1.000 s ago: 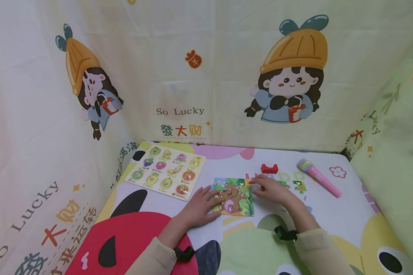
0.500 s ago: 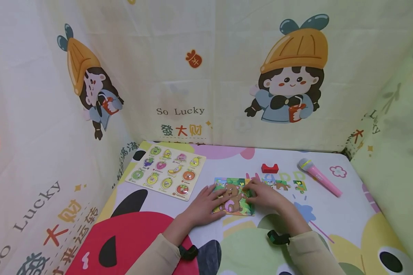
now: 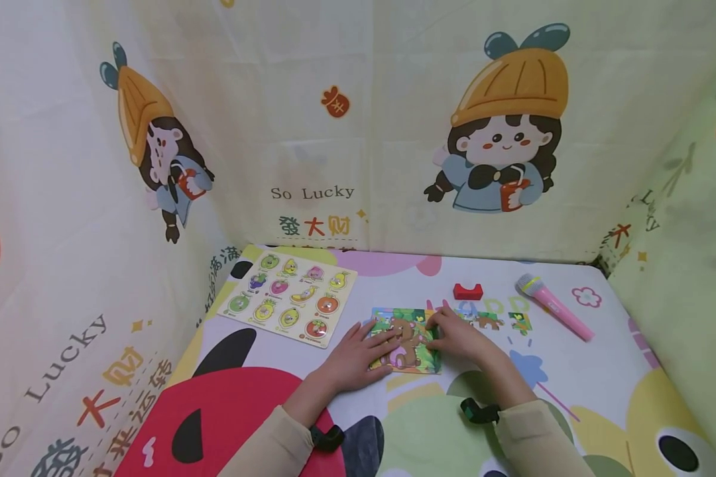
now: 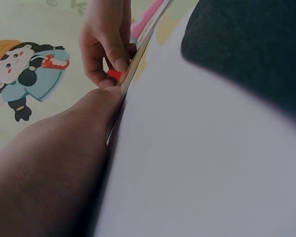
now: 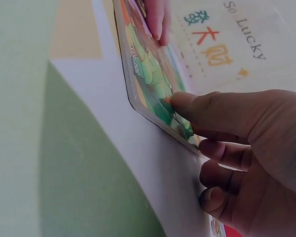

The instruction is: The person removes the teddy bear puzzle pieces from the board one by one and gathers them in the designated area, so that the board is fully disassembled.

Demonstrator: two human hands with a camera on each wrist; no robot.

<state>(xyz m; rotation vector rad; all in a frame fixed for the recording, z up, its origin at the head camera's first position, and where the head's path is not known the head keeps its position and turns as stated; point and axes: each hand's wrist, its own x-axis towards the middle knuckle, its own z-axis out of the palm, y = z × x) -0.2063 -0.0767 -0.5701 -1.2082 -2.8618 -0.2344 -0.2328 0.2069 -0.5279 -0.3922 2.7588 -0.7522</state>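
Note:
A square jigsaw puzzle (image 3: 419, 362) with a brown bear on green lies flat in the head view. My left hand (image 3: 352, 358) rests on its left part, fingers spread and fairly straight. At the right edge is my right hand (image 3: 456, 336), fingers bent. In the right wrist view my right thumb presses on the face of the puzzle (image 5: 150, 71), and the curled fingers sit at its edge, so hand and board meet in a pinch. In the left wrist view the left hand (image 4: 59, 153) lies low along the tabletop.
Several loose jigsaw pieces (image 3: 519, 322) lie right of the puzzle. Behind them is a red block (image 3: 468, 292), with a pink toy microphone (image 3: 551, 307) farther right. A fruit picture board (image 3: 289, 296) lies at the back left. Printed cloth walls (image 3: 394, 146) enclose the table.
My right hand has moved from the puzzle's upper right corner slightly left and down along its right edge, uncovering loose pieces. My left hand has slid slightly right on the puzzle.

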